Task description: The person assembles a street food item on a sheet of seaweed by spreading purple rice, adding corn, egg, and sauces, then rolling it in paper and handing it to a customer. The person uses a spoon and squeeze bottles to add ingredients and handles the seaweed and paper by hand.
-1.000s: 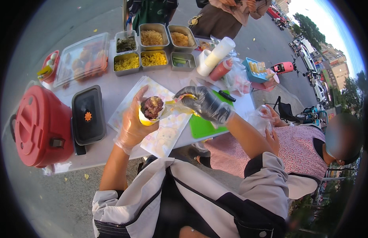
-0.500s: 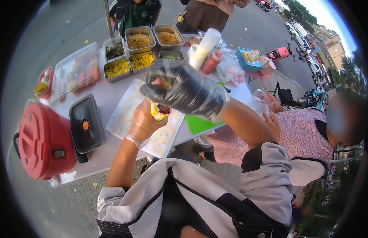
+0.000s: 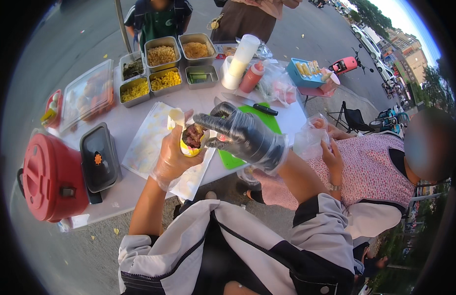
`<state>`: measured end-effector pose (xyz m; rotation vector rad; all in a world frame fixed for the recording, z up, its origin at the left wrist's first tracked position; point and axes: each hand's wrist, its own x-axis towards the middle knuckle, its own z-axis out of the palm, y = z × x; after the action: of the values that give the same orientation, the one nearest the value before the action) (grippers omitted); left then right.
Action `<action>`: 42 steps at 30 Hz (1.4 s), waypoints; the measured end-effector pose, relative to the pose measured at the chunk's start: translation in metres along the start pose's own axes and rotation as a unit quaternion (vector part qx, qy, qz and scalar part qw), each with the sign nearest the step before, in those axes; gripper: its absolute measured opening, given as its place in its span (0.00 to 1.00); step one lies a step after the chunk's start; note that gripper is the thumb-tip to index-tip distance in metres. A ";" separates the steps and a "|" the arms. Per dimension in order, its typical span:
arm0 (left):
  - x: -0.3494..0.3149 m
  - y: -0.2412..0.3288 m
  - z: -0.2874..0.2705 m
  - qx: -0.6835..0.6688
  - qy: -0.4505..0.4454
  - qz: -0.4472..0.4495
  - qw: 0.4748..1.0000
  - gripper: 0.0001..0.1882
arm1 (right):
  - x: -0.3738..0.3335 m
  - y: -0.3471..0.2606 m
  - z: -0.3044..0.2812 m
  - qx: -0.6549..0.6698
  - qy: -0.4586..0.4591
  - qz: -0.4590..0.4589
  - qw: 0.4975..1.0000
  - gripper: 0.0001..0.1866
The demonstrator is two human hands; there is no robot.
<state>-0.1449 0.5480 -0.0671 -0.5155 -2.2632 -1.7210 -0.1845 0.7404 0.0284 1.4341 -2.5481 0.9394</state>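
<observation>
My left hand [image 3: 168, 156], in a clear plastic glove, is closed around a dark purple rice roll [image 3: 192, 135]. A yellow-and-white paper wrapper [image 3: 190, 151] covers its lower part, and a pale flap [image 3: 176, 118] stands up beside it. The roll's upper end is bare. On its right side is my right hand [image 3: 250, 136], in a black glove under a clear plastic one. Its index finger and thumb are bent and apart at the roll's edge; whether they touch it I cannot tell. Patterned paper sheets [image 3: 148, 132] lie beneath my left hand.
Metal tins of corn [image 3: 166, 80] and other fillings line the table's far side, beside bottles [image 3: 251, 77]. A knife [image 3: 265, 109] lies over a green cutting board [image 3: 231, 159]. At left stand a black lidded box [image 3: 99, 162] and red bucket [image 3: 53, 177]. Another person handles a bag [image 3: 306, 142].
My right hand has moved down and right, off the top of the rice roll, and its fingers have spread. The roll's bare end and the wrapper flap now show.
</observation>
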 end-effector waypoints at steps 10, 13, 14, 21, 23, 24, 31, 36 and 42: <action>0.001 0.022 0.053 -0.143 0.014 -0.128 0.981 0.46 | -0.072 0.007 0.018 -0.008 0.073 -0.021 0.997 0.17; 0.001 0.022 0.072 -0.077 0.040 -0.103 0.991 0.46 | -0.086 0.003 0.035 -0.080 0.130 0.017 0.988 0.15; 0.002 0.024 0.075 -0.051 0.045 -0.097 0.993 0.46 | -0.087 0.000 0.030 -0.022 0.116 0.006 0.993 0.14; -0.009 0.023 0.079 -0.075 -0.037 -0.115 0.990 0.42 | -0.106 0.011 -0.004 0.429 0.199 0.295 0.830 0.09; -0.008 0.025 0.086 -0.006 -0.056 -0.055 0.997 0.42 | -0.092 0.025 -0.015 0.256 0.124 0.175 0.943 0.10; -0.008 0.030 0.087 0.007 -0.073 -0.047 0.996 0.42 | -0.084 0.030 -0.022 0.162 0.082 0.111 0.977 0.11; -0.012 0.029 0.087 0.053 -0.136 -0.017 0.989 0.40 | -0.038 0.008 -0.042 -0.021 -0.103 0.170 0.980 0.22; -0.005 0.043 0.098 -0.084 -0.063 -0.065 0.992 0.55 | -0.098 0.107 -0.034 0.547 0.298 0.335 0.707 0.10; 0.041 0.051 0.171 -0.329 -0.067 -0.200 0.921 0.32 | -0.217 0.125 0.103 0.534 0.373 0.506 0.565 0.12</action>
<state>-0.1587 0.7300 -0.0523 -0.3005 -1.9143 -2.7537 -0.1387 0.8953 -0.1886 -0.8289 -1.7444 2.6664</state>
